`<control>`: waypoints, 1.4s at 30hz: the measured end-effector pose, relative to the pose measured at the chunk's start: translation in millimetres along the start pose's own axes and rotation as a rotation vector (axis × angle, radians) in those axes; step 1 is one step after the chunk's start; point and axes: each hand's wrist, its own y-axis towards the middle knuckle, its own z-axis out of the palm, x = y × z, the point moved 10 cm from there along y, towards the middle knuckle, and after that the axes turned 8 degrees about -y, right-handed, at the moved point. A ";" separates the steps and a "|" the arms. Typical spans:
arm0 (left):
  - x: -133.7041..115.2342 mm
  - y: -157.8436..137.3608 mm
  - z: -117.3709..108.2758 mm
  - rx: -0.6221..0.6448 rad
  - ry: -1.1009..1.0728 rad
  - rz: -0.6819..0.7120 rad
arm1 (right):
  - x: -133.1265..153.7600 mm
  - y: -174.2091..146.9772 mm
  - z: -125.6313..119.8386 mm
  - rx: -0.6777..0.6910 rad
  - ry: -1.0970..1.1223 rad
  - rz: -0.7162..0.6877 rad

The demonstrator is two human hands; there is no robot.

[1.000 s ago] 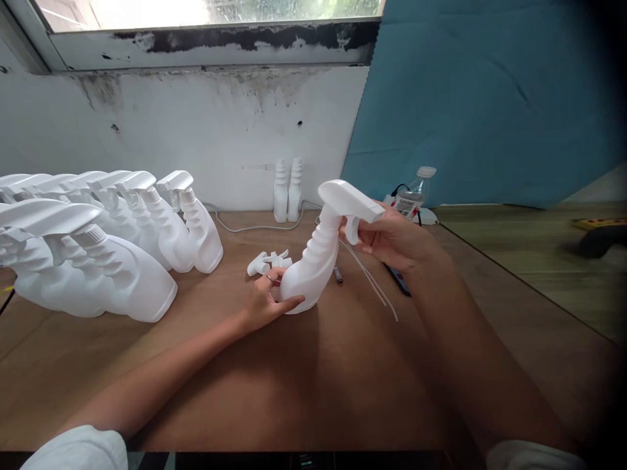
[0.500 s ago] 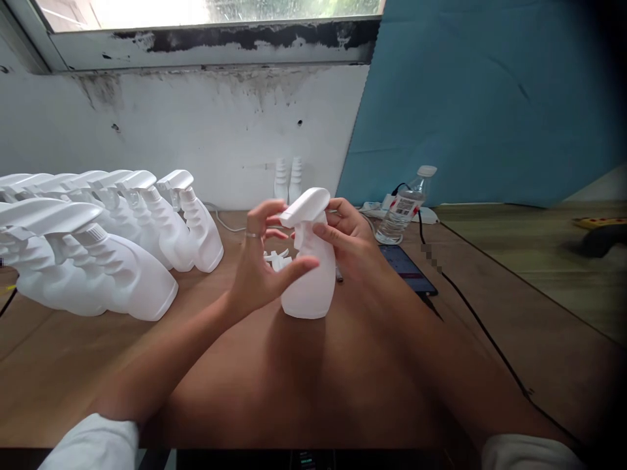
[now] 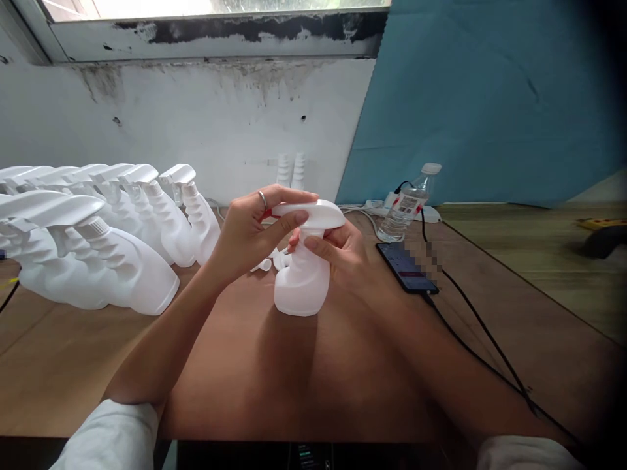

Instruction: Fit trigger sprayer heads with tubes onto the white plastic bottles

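A white spray bottle (image 3: 302, 287) stands upright in front of me, just above or on the table, with its white trigger head (image 3: 321, 214) on the neck. My left hand (image 3: 262, 219) is closed round the nozzle end of that head, fingers on top and thumb along the near side. Around the bottle's neck my right hand (image 3: 343, 248) is closed, its thumb on the near side and its other fingers mostly hidden behind. Small white plastic parts (image 3: 280, 260) lie behind the bottle, partly covered by it.
Several finished-looking white spray bottles (image 3: 142, 267) stand in rows at the left. Two ribbed white pieces (image 3: 290, 171) are by the wall. At the right are a clear water bottle (image 3: 404, 205), a phone (image 3: 407, 269) and black cables (image 3: 470, 346) on the brown table (image 3: 235, 365).
My left hand has gone from spread beside the bottle to gripping the trigger head. The head has turned, and the bottle has shifted slightly left.
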 end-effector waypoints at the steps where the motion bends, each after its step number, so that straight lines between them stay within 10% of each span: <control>1: -1.0 -0.2 0.0 0.002 0.003 0.004 | 1.6 -0.4 0.0 -0.027 -0.005 -0.008; 9: -3.7 0.1 0.1 0.008 0.042 0.013 | 3.8 -1.4 -0.8 -0.129 -0.107 0.023; 32: -8.0 -2.2 -7.3 0.003 0.049 0.000 | 0.7 -2.4 19.3 0.129 0.012 0.041; 42: -11.3 -1.9 -9.7 0.017 0.084 0.012 | 15.9 -21.7 1.5 -0.068 -0.297 0.007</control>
